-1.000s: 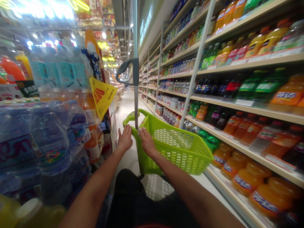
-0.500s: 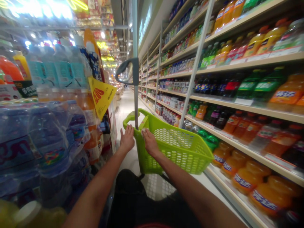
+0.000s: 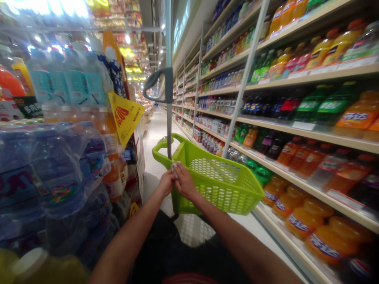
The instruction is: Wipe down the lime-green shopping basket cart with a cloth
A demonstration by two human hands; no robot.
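My right hand is closed on a small crumpled white wipe, which looks like tissue or cloth. Against it, my left hand is drawn in with curled fingers at the wipe; its fingertips are partly hidden. Both hands meet in front of the near corner of a green shopping basket, just below its rim. The basket has perforated walls and no goods show inside. From that corner rises a grey pole with a dark grey loop handle.
Shelves of soda bottles line the right side, close to the basket. Shrink-wrapped bottle packs are stacked on the left, with a yellow price sign sticking out. A pale floor aisle runs ahead between them.
My left hand has left the basket's rim and moved right and down to meet my right hand. The right hand has shifted slightly left, still with the white wipe. The basket stays put.
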